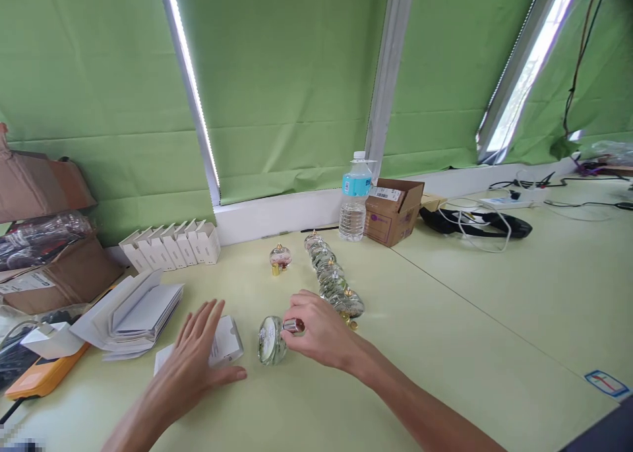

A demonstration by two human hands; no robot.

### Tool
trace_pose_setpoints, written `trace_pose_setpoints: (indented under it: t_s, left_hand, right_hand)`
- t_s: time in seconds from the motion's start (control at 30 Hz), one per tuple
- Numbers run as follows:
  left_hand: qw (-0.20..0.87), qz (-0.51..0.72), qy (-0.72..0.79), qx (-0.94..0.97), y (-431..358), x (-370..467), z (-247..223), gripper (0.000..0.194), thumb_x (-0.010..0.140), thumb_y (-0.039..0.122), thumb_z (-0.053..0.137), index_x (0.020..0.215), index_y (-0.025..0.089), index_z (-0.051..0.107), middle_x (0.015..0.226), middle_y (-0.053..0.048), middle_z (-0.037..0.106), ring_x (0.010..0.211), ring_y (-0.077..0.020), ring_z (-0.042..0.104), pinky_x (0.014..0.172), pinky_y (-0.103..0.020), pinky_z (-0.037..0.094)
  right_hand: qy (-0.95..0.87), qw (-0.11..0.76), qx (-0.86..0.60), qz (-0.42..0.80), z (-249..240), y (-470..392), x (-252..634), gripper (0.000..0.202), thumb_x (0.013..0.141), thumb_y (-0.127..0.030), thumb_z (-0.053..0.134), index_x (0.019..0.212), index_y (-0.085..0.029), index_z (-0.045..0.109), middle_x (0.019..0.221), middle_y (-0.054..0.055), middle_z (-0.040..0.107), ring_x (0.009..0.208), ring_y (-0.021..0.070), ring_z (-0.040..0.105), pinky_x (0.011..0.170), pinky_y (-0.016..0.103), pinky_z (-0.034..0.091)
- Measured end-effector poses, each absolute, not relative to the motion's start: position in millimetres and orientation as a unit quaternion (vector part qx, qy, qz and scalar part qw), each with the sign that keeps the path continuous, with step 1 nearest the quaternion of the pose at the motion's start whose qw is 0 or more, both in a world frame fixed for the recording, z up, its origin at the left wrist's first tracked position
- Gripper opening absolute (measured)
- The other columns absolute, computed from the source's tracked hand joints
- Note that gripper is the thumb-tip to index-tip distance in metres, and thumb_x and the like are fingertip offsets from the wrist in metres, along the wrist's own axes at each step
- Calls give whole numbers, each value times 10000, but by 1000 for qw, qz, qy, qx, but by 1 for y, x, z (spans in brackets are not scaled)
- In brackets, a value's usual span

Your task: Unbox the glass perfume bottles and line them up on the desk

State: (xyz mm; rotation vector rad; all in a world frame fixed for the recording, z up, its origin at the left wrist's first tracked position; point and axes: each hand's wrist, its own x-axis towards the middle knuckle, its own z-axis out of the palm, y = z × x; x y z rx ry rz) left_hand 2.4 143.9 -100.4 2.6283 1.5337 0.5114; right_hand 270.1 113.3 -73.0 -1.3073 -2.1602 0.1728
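My right hand (pixel 316 330) is closed, with thumb and fingers at the silver cylindrical top of a round, clear glass perfume bottle (pixel 270 341). The bottle is tilted, its flat side turned toward me. My left hand (pixel 195 356) is spread open over a small white box (pixel 227 341), partly covering it; whether it touches the box I cannot tell. Beyond my right hand runs a row of similar glass bottles (pixel 331 277), with small gold caps (pixel 352 324) at its near end. A pinkish bottle (pixel 281 257) stands farther back beside a gold cap (pixel 275 269).
Folded white sheets (pixel 136 313) lie at left, with a row of white cartons (pixel 171 246) behind. An orange device (pixel 49 376) and brown boxes (pixel 64 267) fill the left edge. A water bottle (pixel 353 208), cardboard box (pixel 394 213) and black strap-like item (pixel 475 224) stand along the back.
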Motion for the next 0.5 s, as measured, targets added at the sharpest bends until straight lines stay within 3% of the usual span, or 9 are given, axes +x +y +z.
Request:
trace_pose_setpoints:
  t_s: [0.1, 0.17, 0.37, 0.5]
  left_hand:
    - [23, 202, 422, 883, 130, 25, -104, 897, 804, 574, 599, 1505, 266, 131, 1543, -106, 299, 1444, -323, 190, 1149, -557, 238]
    - [37, 195, 381, 903, 119, 42, -108, 921, 790, 572, 624, 1503, 274, 122, 1532, -99, 326, 1436, -329, 213, 1152, -587, 222]
    - [87, 223, 364, 900, 103, 63, -115, 720, 792, 370, 676, 1418, 272, 336, 1395, -64, 515, 1318, -289, 442, 1177, -564, 198]
    - [147, 245, 394, 873, 102, 63, -112, 704, 735, 325, 724, 1368, 275, 419, 1325, -73, 559, 1252, -316, 479, 1089, -537, 348]
  right_hand:
    - [-812, 299, -499, 57, -72, 111, 269, 201, 732, -160, 612, 560, -180, 511, 636, -16, 450, 679, 133, 446, 616, 254, 315]
    - [-817, 294, -493, 61, -69, 107, 267, 209, 724, -172, 626, 555, -180, 503, 630, -18, 440, 673, 132, 445, 617, 251, 319]
    - [-820, 271, -491, 114, -56, 92, 263, 113, 752, -191, 619, 644, -189, 586, 692, -9, 511, 655, 128, 477, 601, 250, 335]
    - [-812, 270, -482, 188, -47, 87, 264, 101, 807, -217, 607, 900, -213, 646, 779, -12, 591, 693, 132, 526, 648, 247, 367]
